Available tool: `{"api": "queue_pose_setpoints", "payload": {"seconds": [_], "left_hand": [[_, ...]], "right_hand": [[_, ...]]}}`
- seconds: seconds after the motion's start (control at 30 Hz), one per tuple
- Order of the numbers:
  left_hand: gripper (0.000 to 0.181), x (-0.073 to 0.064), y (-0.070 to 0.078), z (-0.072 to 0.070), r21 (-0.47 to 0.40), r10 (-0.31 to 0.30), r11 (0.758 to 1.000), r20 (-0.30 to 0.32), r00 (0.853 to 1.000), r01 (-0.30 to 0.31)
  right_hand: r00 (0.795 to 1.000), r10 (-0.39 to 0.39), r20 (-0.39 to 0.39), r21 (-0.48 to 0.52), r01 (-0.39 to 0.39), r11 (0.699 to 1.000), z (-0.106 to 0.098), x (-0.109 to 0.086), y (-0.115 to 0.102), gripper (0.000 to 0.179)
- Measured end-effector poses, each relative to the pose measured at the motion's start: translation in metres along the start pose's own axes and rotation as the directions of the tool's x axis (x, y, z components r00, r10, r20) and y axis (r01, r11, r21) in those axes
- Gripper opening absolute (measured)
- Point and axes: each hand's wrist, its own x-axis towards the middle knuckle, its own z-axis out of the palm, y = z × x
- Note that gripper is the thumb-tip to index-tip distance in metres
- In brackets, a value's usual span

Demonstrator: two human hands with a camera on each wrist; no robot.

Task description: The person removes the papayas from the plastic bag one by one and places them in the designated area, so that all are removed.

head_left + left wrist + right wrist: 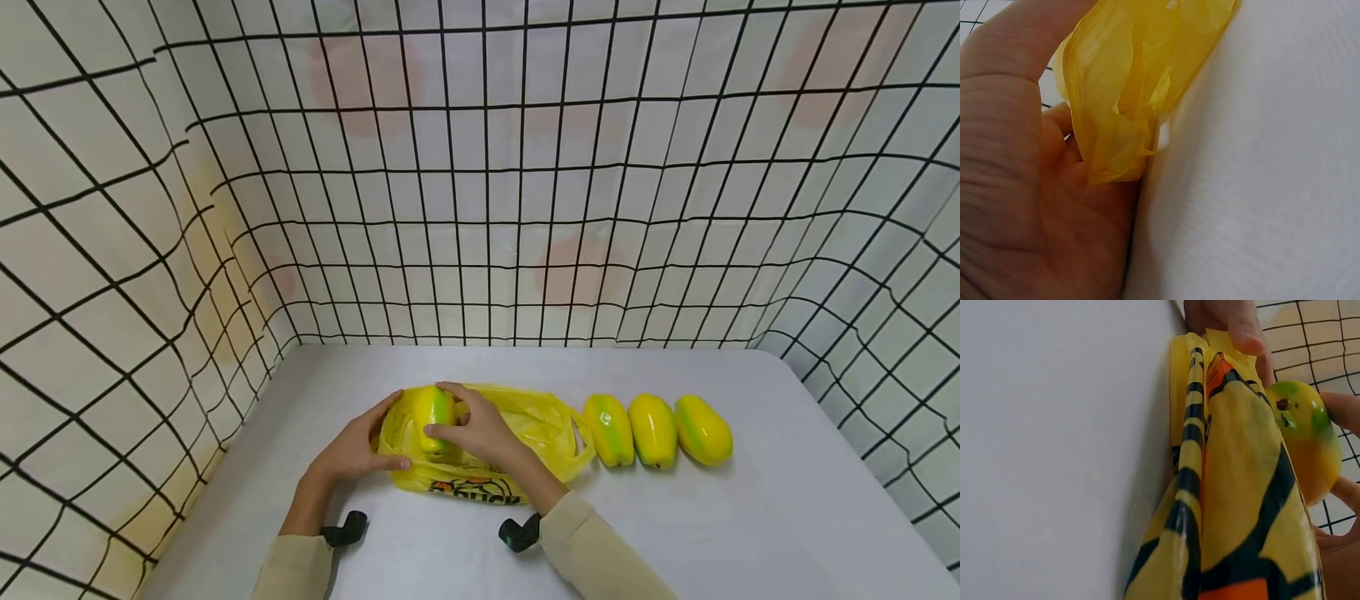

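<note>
A yellow plastic bag [525, 425] with dark lettering and an orange-and-black print lies on the table. My right hand [487, 429] grips a glossy yellow-green papaya [433, 417] between thumb and fingers, over the left part of the bag. The same papaya [1307, 440] shows past the bag in the right wrist view. My left hand [356, 446] curves round the bag's left end, thumb on the near side and fingers on the far side. Crumpled yellow plastic [1116, 106] sits between that thumb and palm in the left wrist view. The papaya's underside is hidden in the head view.
Three more papayas stand in a row right of the bag: a left one [609, 429], a middle one [652, 431] and a tilted right one [703, 431]. The white table [787, 500] is bounded by pale walls with a black grid [517, 208] at the back and sides.
</note>
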Motion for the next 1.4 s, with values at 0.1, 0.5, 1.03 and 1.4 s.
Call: {"api": "queue_pose_setpoints", "payload": {"seconds": [0.1, 0.5, 1.03, 1.4], "left_hand": [[0.113, 0.001, 0.000, -0.001, -0.005, 0.003, 1.000, 0.002, 1.000, -0.003], [0.111, 0.001, 0.005, -0.002, 0.004, -0.003, 1.000, -0.006, 1.000, 0.003], [0.107, -0.001, 0.006, -0.001, 0.002, -0.030, 1.000, -0.018, 0.999, 0.030], [0.107, -0.002, 0.004, 0.000, 0.006, -0.035, 0.999, -0.007, 0.999, 0.035]], "right_hand": [[1.000, -0.007, -0.014, -0.019, 0.007, 1.000, -0.005, -0.003, 0.001, 0.073], [1.000, 0.016, -0.020, -0.002, -0.016, 1.000, -0.027, -0.018, 0.006, 0.068], [0.997, -0.020, -0.076, -0.045, 0.016, 0.999, -0.064, -0.039, 0.016, 0.065], [0.994, -0.028, -0.102, -0.054, 0.023, 0.998, -0.083, -0.051, 0.024, 0.062]]}}
